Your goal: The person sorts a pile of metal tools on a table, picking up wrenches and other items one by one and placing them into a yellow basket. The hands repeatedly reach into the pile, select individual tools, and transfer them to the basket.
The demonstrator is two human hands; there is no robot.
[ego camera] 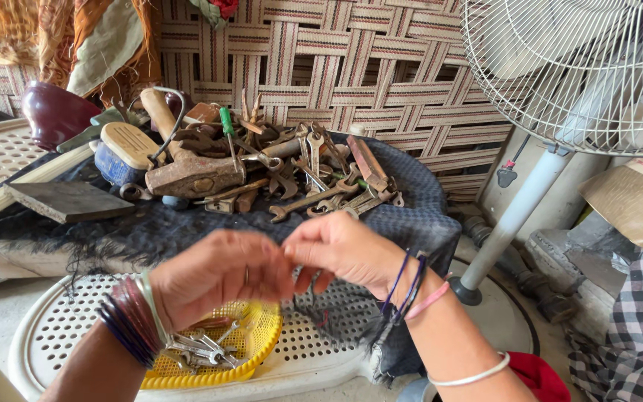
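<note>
My left hand (221, 272) and my right hand (344, 249) meet at the fingertips in the middle of the view, pinched together on something too small to make out. Bangles circle my left wrist and thread bands my right wrist. Below my left hand sits a yellow plastic basket (262, 342) holding several small shiny spanners (202, 348). Beyond my hands, a pile of rusty spanners (321, 179) and a heavy hammer (187, 167) lie on a dark cloth (187, 231).
A white perforated plastic tray (61, 327) carries the basket. A standing fan (582, 67) and its pole (515, 212) are at the right. A woven strap panel (381, 74) forms the back. A grey slab (68, 201), a blue tin (124, 152) and a maroon bowl (57, 112) lie at the left.
</note>
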